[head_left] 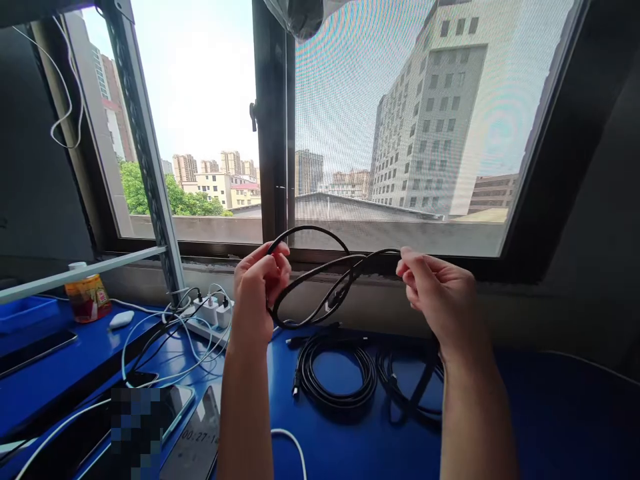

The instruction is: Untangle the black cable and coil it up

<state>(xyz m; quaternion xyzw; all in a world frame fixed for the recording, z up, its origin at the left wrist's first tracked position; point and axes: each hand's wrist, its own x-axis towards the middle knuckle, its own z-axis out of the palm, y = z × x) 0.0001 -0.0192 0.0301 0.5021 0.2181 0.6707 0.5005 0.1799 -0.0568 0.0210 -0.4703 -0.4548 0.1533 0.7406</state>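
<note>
A black cable hangs in loose loops in the air between my two hands, above the blue table. My left hand is closed round the cable at the loops' left end. On the other side, my right hand pinches the cable between thumb and fingers. A small plug-like end shows among the loops. Below them lies a coiled black cable with a metal-tipped plug. A second black cable coil rests beside it, partly hidden by my right forearm.
A white power strip with chargers and tangled cords sits at the left, by a metal shelf post. Phones lie at front left. Farther left are an orange-labelled container and a blue tray. A window stands behind.
</note>
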